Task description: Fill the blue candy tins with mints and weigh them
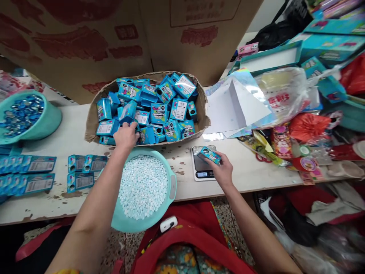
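Observation:
My right hand (221, 167) is closed around a small blue candy box (210, 155), held tilted over a digital kitchen scale (196, 169). The scale's display is lit. My left hand (126, 134) reaches into a cut-down cardboard carton (205, 114) heaped with small blue candy boxes (159, 113). Its fingers are closed on one small blue candy box (128, 110) near the front left of the heap. Below that arm stands a turquoise colander (171, 186) full of tiny pale blue and white candies (144, 186).
At the left are a turquoise bowl (54, 118) of blue shiny wrapped pieces and rows of blue boxes (38, 163). A large cardboard box (159, 49) stands behind. White paper (225, 110), a plastic bag (285, 91) and assorted packets crowd the right side.

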